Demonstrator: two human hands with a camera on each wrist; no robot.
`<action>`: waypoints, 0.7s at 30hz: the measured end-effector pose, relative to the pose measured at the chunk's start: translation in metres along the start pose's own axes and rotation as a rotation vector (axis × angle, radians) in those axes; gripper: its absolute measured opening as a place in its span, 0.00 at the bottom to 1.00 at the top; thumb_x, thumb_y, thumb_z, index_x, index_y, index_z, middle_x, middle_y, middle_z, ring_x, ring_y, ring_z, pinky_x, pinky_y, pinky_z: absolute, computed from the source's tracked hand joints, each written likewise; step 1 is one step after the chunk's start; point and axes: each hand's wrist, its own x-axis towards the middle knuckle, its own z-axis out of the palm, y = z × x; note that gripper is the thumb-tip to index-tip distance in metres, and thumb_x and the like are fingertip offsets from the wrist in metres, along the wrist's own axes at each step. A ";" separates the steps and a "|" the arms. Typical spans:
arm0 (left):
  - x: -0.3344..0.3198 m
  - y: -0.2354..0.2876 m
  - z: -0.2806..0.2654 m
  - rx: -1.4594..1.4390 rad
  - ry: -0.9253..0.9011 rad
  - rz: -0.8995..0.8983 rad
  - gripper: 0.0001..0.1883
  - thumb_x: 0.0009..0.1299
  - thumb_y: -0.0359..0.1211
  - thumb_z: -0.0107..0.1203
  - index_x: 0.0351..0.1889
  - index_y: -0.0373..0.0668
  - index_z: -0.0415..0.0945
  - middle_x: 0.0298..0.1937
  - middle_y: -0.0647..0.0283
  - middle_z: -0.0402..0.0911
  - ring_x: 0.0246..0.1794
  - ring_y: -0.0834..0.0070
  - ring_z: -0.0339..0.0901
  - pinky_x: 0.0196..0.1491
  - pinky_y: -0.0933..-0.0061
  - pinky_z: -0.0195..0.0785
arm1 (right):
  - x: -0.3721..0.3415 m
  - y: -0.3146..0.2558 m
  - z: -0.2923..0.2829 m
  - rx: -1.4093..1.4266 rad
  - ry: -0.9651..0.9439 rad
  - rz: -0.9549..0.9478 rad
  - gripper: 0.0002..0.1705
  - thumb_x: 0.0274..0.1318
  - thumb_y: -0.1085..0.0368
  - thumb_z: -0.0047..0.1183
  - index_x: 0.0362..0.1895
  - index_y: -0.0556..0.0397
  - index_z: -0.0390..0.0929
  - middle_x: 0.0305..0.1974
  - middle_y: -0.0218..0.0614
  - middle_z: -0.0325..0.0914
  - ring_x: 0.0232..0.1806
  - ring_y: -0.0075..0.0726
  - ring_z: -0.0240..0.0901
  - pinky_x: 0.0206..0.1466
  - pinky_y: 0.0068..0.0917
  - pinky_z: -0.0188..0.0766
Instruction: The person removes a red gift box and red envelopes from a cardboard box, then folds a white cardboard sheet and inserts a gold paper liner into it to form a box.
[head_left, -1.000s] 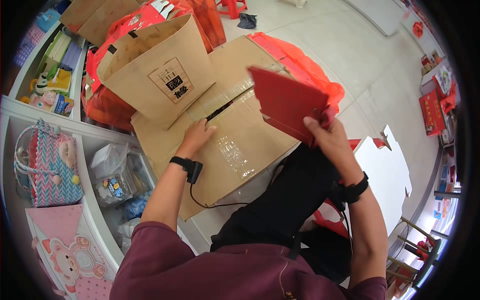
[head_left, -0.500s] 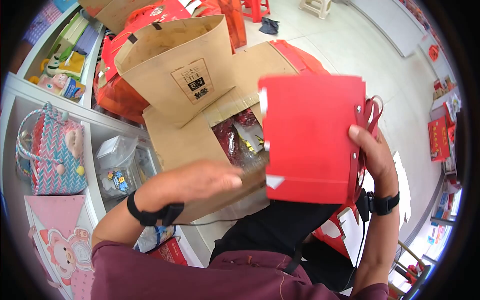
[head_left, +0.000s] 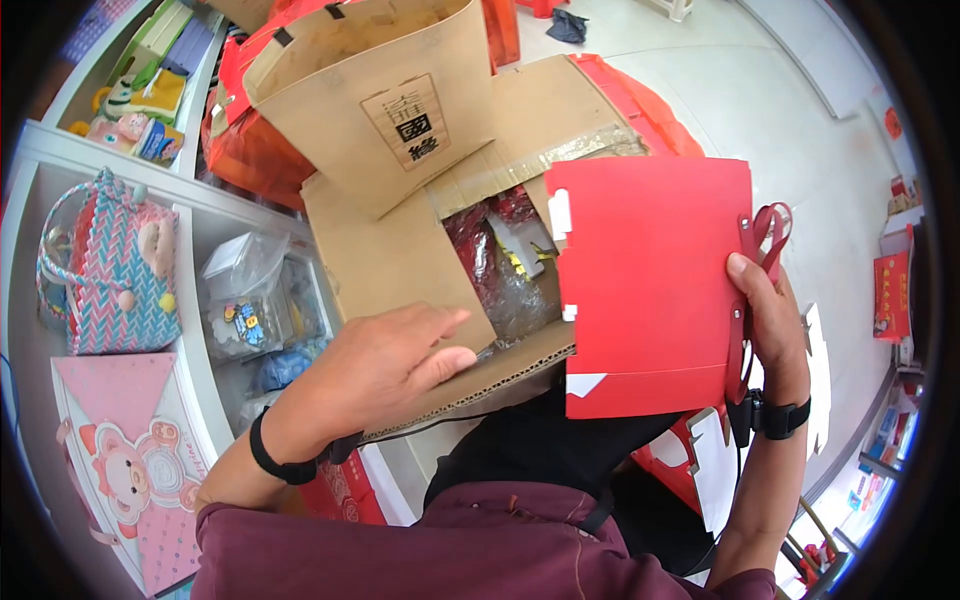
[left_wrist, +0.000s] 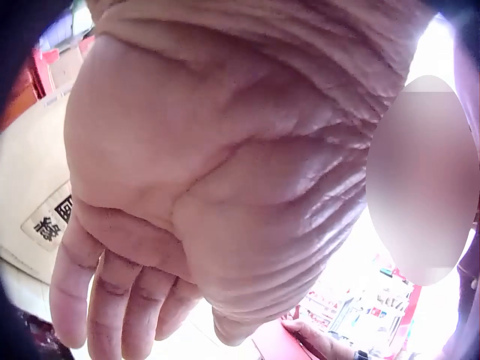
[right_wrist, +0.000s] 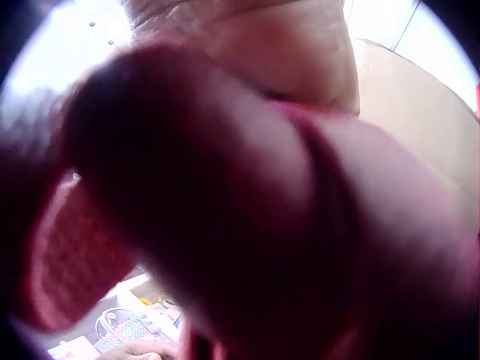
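Left hand point(head_left: 385, 360): fingers loosely extended, thumb apart, nothing gripped; held over the near-left part of the cardboard carton point(head_left: 375, 270). Contact with the carton not certain from here.

Right hand point(head_left: 765, 310): thumb pressed on the face of the red card piece point(head_left: 650, 290), pinching it at its right edge. Fingers behind it hidden; right wrist view too blurred to add more. Red piece stands broad side to the head camera, just right of the carton's mouth, above the lap.

Change: a second ago the left fingers lay at the carton's seam, a thin dark slit; red piece then tilted away. Now the gap is broad and plastic-wrapped goods point(head_left: 510, 270) show inside, red and whitish with yellow bits. Judgement: contents now within reach, left hand free for them, right hand occupied.

Farther out: brown paper bag point(head_left: 345, 120) upright on the carton's far-left top; woven bag point(head_left: 120, 280) in the shelf unit at left.
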 end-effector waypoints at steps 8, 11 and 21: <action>-0.045 0.011 -0.005 -0.058 0.166 -0.142 0.19 0.78 0.36 0.63 0.63 0.36 0.80 0.47 0.52 0.88 0.45 0.61 0.88 0.48 0.67 0.79 | 0.010 0.012 -0.009 -0.041 0.024 -0.025 0.35 0.69 0.45 0.58 0.65 0.64 0.78 0.51 0.45 0.86 0.50 0.35 0.85 0.54 0.29 0.80; -0.065 0.007 -0.009 -0.152 0.251 -0.245 0.19 0.79 0.36 0.62 0.63 0.35 0.80 0.47 0.55 0.89 0.45 0.69 0.88 0.48 0.71 0.78 | 0.011 0.011 -0.002 -0.025 0.040 -0.055 0.34 0.70 0.45 0.57 0.63 0.64 0.79 0.50 0.43 0.86 0.49 0.34 0.85 0.53 0.28 0.79; -0.120 -0.073 0.024 -0.395 0.474 -0.614 0.20 0.85 0.45 0.53 0.58 0.36 0.83 0.39 0.63 0.88 0.40 0.77 0.85 0.43 0.75 0.75 | 0.033 0.003 0.026 0.018 0.028 -0.090 0.35 0.69 0.42 0.59 0.59 0.63 0.80 0.48 0.39 0.83 0.47 0.29 0.81 0.49 0.24 0.76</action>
